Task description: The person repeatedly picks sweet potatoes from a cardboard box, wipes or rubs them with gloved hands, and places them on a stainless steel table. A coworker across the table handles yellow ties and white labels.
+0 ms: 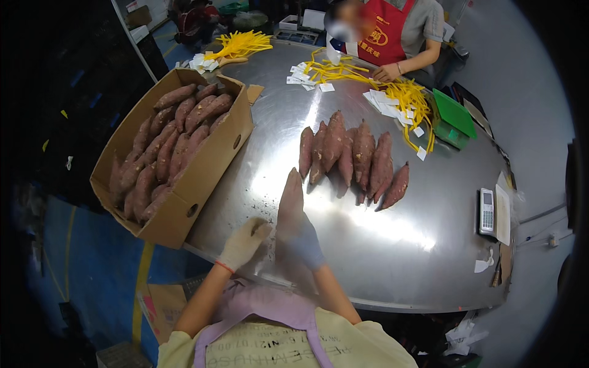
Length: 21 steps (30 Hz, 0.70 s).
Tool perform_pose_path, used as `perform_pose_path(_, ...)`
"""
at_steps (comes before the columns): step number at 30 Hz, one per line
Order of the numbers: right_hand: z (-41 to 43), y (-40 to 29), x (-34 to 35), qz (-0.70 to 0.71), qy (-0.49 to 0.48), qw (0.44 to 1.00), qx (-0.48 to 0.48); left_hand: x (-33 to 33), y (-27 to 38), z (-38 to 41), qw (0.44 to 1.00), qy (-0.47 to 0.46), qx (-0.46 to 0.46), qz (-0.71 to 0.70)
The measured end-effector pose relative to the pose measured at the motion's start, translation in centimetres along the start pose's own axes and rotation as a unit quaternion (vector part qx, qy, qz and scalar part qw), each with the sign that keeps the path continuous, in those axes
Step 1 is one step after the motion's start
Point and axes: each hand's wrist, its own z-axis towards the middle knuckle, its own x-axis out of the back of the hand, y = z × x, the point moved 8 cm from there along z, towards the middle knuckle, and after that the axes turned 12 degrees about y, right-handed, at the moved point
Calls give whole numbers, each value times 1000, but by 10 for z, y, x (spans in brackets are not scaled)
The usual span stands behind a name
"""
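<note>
My right hand (303,241), in a blue-grey glove, holds a large sweet potato (291,198) upright over the front of a stainless-steel table (368,271). Close by on the left is my left hand (246,241), in a pale glove with a red cuff edge, fingers curled; whether anything lies in them is hard to tell. Beyond my hands a row of several sweet potatoes (335,142) lies side by side on the metal. To the left stands an open cardboard box (216,179) heaped with sweet potatoes (165,147). Dirt crumbs dot the tabletop near my left hand.
Across the table a person in a red apron (384,34) reaches to yellow straps (409,99) with white tags. More yellow straps (244,44) lie at the far left. A green plastic basket (453,119) and a handheld keypad device (487,211) sit along the right side.
</note>
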Motion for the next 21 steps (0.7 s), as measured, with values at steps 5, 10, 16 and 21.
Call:
perform_pose_path(5, -13, 5, -6, -148, -68, 984, 71, 2, 51, 25, 944, -5, -25, -329)
perform_pose_path(10, -37, -16, -28, -93, -126, 987, -17, -7, 21, 43, 840, 24, 83, -536)
perform_pose_path(16, -27, 48, 4, -57, 5, 998, -28, -35, -33, 68, 812, 120, 161, -548)
perform_pose_path(21, -17, 12, 5, -36, 66, 997, -33, -13, 1, 41, 859, 56, 124, -494)
